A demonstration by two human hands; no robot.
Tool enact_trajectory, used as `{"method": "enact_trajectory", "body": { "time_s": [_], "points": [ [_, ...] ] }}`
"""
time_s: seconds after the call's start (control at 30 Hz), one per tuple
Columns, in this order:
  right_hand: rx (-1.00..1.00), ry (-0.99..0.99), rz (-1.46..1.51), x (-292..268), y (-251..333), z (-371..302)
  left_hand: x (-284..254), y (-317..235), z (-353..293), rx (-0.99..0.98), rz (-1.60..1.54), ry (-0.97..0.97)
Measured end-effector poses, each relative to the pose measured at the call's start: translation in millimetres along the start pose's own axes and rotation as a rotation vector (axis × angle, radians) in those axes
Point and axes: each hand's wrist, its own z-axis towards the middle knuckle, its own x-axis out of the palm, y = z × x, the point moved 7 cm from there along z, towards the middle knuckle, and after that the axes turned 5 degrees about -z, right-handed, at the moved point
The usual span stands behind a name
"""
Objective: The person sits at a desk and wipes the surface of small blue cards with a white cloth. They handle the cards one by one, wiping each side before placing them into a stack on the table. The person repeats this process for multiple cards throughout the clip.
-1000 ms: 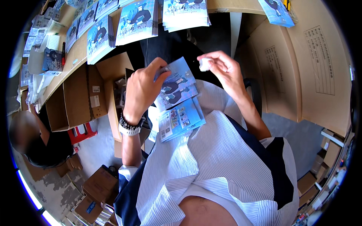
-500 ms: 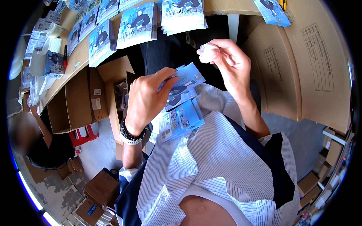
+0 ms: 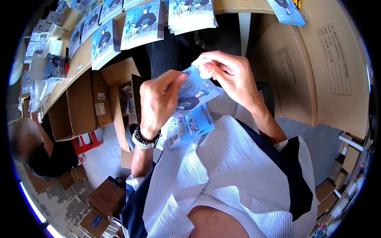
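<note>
My left hand (image 3: 155, 105), with dark and white bands at its wrist, pinches a flat blue printed packet (image 3: 198, 93) by its left edge. The packet shows a drawn figure in dark clothes and is held tilted above my lap. At its upper corner, my right hand (image 3: 232, 77) is closed on a small white rounded wad (image 3: 204, 71); fingers partly cover it, and its exact kind cannot be made out. Below, more blue packets (image 3: 190, 126) rest on my lap, with small pictures and a barcode on the top one.
Stacks of similar blue packets (image 3: 142, 23) line the wooden table (image 3: 85, 55). Large cardboard sheets (image 3: 333, 67) stand at the right. Open cardboard boxes (image 3: 85, 101) and a red stool (image 3: 89, 143) are at the left, where another person (image 3: 49, 152) sits.
My right hand has moved down and left with the white wad, from apart to the packet's upper corner. The packet in my left hand has turned and shows more of its face.
</note>
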Motion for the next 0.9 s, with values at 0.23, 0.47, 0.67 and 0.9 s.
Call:
{"method": "enact_trajectory", "body": {
  "time_s": [0.23, 0.47, 0.67, 0.9],
  "points": [
    [0.094, 0.152, -0.089, 0.8, -21.6, -32.2, -13.1, 6.3, -3.1, -0.022, 0.030, -0.039],
    [0.168, 0.096, 0.202, 7.1, -21.5, -31.7, -10.4, -8.8, -20.7, 0.133, 0.148, 0.045],
    [0.142, -0.001, 0.229, 3.9, -24.3, -27.6, -26.4, 5.3, -17.6, -0.055, 0.088, 0.016],
    [0.061, 0.089, 0.062, 7.4, -2.6, -18.1, -17.7, 6.1, -19.4, -0.040, 0.083, 0.029]
  ]
}}
